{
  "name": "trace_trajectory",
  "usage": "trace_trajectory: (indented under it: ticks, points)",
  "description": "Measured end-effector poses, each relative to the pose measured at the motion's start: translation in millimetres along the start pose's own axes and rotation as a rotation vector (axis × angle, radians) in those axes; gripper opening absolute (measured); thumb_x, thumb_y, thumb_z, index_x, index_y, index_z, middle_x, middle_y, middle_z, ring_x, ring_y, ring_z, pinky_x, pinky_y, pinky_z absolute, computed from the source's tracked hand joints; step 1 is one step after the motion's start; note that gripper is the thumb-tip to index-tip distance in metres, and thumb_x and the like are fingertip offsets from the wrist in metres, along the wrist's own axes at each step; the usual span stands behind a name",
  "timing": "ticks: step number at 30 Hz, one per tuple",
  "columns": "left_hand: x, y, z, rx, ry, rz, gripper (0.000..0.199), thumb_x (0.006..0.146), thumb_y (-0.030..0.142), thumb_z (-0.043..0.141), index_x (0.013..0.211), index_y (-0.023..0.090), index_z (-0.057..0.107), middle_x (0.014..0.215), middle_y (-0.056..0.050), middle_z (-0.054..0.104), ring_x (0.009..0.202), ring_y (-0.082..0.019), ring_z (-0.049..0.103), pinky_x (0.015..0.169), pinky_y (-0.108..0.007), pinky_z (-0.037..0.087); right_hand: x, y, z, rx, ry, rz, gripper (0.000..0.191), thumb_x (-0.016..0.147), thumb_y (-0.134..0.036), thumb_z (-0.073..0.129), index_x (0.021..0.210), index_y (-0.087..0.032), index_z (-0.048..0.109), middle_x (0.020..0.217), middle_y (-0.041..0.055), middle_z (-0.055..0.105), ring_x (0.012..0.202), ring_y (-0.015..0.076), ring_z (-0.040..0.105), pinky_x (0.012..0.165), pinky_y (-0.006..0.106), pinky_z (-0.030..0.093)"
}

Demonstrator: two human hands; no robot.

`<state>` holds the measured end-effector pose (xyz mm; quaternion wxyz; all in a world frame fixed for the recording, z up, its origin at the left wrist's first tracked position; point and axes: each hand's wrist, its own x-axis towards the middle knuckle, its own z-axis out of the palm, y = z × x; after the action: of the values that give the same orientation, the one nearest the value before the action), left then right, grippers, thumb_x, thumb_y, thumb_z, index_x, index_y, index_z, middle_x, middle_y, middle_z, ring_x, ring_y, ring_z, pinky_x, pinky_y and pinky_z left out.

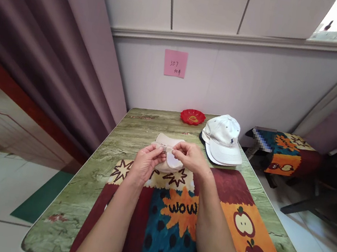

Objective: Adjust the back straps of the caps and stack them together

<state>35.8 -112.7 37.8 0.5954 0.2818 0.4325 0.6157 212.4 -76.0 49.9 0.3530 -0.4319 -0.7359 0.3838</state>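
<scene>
A beige cap (170, 170) lies at the middle of the table, partly hidden behind my hands. Its brim seems to point away from me, and its back opening faces my side. Across that opening runs a thin light strap with what looks like a small buckle (165, 148). My left hand (149, 159) pinches the strap near the buckle between thumb and fingers. On the other side, my right hand (191, 157) is closed on the strap's right part. To the right stands a stack of white caps (224, 137) with a dark cap at the bottom.
Behind the caps, a red scalloped dish (192, 117) rests near the wall. A colourful mat (168, 245) covers the table's near part. On the wall is a pink note (175, 63). A purple curtain (64, 33) hangs at left, and a stool (288, 153) stands at right.
</scene>
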Motion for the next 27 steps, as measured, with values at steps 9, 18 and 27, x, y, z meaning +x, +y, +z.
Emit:
trace_trajectory:
  ticks: [9, 18, 27]
  points:
    - [-2, -5, 2.6, 0.037, -0.013, -0.007, 0.03, 0.061, 0.022, 0.087, 0.084, 0.01, 0.072, 0.074, -0.004, 0.071, 0.064, -0.011, 0.065, 0.067, -0.023, 0.055, 2, 1, 6, -0.025, -0.023, -0.023, 0.019, 0.083, -0.033, 0.061, 0.081, -0.017, 0.072, 0.068, -0.0011, 0.066, 0.059, 0.01, 0.049, 0.056, 0.021, 0.033]
    - [3, 1, -3.6, 0.017, 0.055, 0.036, 0.03, 0.056, 0.021, 0.089, 0.077, 0.011, 0.07, 0.066, -0.002, 0.069, 0.057, -0.011, 0.063, 0.062, -0.023, 0.054, 8, 20, -2, 0.143, 0.11, 0.02, 0.048, 0.098, -0.05, 0.039, 0.097, -0.016, 0.072, 0.082, 0.0057, 0.073, 0.072, 0.0145, 0.065, 0.067, 0.024, 0.045]
    - [1, 2, -6.6, 0.142, -0.002, 0.056, 0.035, 0.058, 0.033, 0.09, 0.079, 0.012, 0.071, 0.069, -0.003, 0.07, 0.057, -0.01, 0.062, 0.06, -0.022, 0.052, 4, 4, 11, -0.021, -0.043, -0.009, 0.034, 0.082, -0.047, 0.067, 0.099, -0.019, 0.074, 0.081, 0.002, 0.071, 0.07, 0.014, 0.058, 0.062, 0.023, 0.039]
